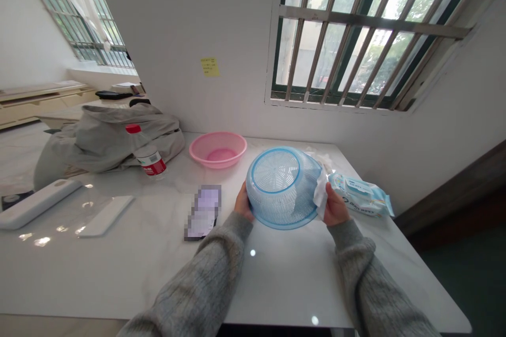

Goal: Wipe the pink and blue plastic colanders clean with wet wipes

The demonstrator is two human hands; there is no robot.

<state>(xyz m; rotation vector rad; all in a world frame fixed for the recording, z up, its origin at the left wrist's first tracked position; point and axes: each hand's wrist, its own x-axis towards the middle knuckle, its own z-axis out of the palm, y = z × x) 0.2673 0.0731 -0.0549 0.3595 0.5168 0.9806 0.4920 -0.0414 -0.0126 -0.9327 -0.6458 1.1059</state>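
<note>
A blue plastic colander (286, 189) is held up over the white table, tilted so that its ringed base faces me. My left hand (244, 203) grips its left edge, the fingers mostly hidden behind it. At the colander's right side, my right hand (335, 205) is closed on a white wipe (321, 195) pressed against the rim. Just beyond the right hand lies a light-blue pack of wipes (361, 195). Some crumpled white material (316, 157) shows behind the colander.
A pink basin (218, 150) stands at the back. On the left are a phone (203, 213), a red-capped bottle (148, 155), a grey cloth bag (106, 137), a flat white piece (106, 216) and a long white case (39, 202). A barred window (356, 26) is above the table (158, 263).
</note>
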